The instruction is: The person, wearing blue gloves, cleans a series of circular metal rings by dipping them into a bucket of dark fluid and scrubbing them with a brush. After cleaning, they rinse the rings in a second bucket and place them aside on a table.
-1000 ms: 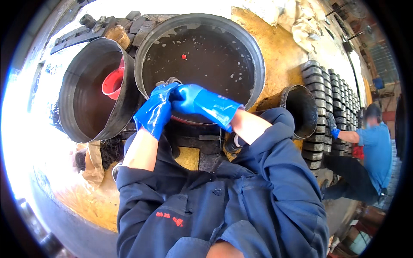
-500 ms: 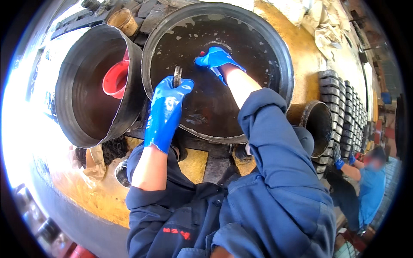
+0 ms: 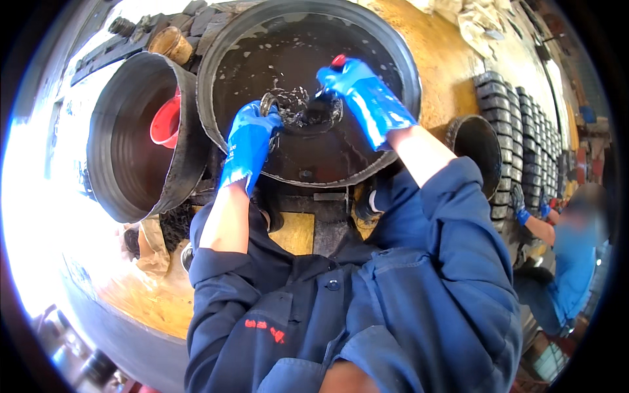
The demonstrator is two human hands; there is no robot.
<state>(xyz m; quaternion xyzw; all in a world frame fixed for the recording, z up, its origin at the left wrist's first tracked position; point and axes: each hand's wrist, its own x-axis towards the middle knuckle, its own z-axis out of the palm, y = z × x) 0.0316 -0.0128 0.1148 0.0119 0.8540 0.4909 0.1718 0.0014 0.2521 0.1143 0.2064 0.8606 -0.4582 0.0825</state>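
Yellowish floor [image 3: 442, 59], black stacks [image 3: 495, 111] at right, co-worker [image 3: 571, 262] beside them. Big round tub [image 3: 206, 85] of dark liquid [image 3: 321, 154] in front of person. Left hand [image 3: 251, 124]: gloved fingers closed on ring-shaped part [image 3: 267, 103], over tub's near-left side. Right hand [image 3: 348, 77]: fingers wrapped round red-ended tool [image 3: 339, 60], its dark end at splashing liquid. Red scoop [image 3: 167, 121] in left tub [image 3: 105, 131].

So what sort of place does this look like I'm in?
It looks like a workshop or small factory floor, though I can't tell which. The signs are a large round tub of dark liquid, rows of stacked dark parts and a co-worker beside them.
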